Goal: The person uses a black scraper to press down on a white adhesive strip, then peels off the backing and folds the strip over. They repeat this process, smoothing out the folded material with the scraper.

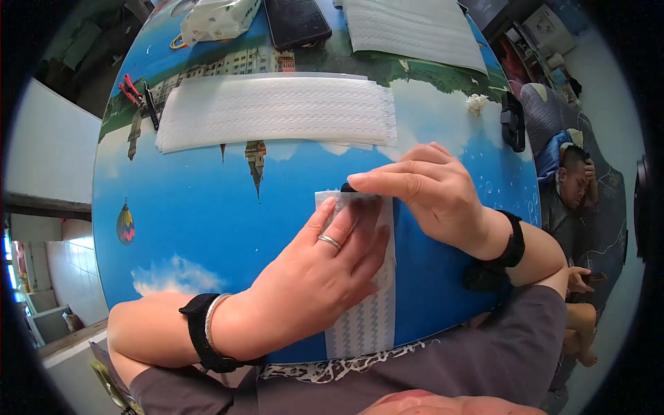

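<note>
A white, semi-transparent strip with rows of small wavy marks runs from the table's front edge toward its middle, under my hands. My left hand lies across the strip's far part with fingers stretched out, pressing on it. At the strip's far end, my right hand is closed, its fingertips at a small black piece. Most of that piece is hidden, so its kind does not show. Farther back lies a stack of similar white strips, set crosswise.
Another white stack, a black phone and a soft white pack lie at the back. A red-handled tool is far left; white bits and a black strap-like object are right. A person reclines beyond the table.
</note>
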`<act>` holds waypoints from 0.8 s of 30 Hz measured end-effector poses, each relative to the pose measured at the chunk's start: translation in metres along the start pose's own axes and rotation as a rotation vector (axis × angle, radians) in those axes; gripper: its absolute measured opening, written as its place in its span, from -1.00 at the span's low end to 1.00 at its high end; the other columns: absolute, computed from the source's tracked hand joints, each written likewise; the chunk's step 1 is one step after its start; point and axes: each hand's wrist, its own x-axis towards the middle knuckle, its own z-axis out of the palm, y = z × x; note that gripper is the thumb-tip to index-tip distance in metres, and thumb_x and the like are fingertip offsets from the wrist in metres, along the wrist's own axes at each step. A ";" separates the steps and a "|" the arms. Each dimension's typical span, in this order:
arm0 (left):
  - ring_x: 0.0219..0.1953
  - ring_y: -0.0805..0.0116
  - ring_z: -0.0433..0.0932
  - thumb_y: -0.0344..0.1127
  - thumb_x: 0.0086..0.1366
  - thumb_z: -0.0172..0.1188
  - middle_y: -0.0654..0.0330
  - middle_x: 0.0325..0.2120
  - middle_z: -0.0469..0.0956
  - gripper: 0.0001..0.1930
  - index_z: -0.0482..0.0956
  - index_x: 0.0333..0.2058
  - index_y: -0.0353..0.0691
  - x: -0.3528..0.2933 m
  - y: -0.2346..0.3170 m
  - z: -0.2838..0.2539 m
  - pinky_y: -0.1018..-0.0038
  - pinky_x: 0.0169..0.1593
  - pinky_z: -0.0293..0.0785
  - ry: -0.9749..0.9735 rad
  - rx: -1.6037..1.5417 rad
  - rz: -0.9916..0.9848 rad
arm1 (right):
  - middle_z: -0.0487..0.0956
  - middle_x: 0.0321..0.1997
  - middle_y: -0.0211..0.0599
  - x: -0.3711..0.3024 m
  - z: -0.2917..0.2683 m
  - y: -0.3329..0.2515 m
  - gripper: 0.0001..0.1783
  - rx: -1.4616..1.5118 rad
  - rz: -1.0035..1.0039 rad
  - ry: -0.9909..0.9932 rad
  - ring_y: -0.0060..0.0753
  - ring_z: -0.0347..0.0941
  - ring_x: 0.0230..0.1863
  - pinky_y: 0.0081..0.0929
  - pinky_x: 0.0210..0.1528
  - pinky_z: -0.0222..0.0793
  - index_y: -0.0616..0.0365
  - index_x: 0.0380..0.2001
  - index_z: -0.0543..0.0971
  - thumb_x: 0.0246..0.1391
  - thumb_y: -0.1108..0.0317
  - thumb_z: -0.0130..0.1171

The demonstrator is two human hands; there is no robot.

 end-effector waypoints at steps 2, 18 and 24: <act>0.43 -0.15 0.25 0.05 0.28 0.29 -0.22 0.35 0.32 -0.25 0.41 0.32 -0.31 0.000 0.000 -0.002 -0.03 0.48 0.18 0.001 -0.003 -0.001 | 0.78 -0.08 -0.31 0.000 0.006 0.001 -0.54 0.100 0.087 0.053 -0.33 0.60 -0.27 -0.45 -0.18 0.50 0.06 0.10 0.72 0.12 0.61 0.30; 0.45 -0.13 0.23 0.05 0.29 0.28 -0.24 0.43 0.22 -0.24 0.39 0.33 -0.31 0.001 0.001 -0.002 -0.02 0.49 0.17 -0.034 -0.009 -0.013 | 0.76 -0.05 -0.24 -0.003 0.003 0.006 -0.53 0.242 0.184 0.097 -0.33 0.60 -0.25 -0.42 -0.17 0.55 0.14 0.11 0.70 0.12 0.69 0.26; 0.46 -0.13 0.21 0.05 0.29 0.28 -0.22 0.41 0.24 -0.23 0.38 0.35 -0.31 0.003 -0.002 0.006 -0.02 0.50 0.15 -0.001 -0.007 0.009 | 0.76 -0.01 -0.24 0.007 0.009 0.001 -0.53 0.279 0.186 0.256 -0.31 0.60 -0.24 -0.42 -0.16 0.56 0.17 0.10 0.70 0.11 0.70 0.26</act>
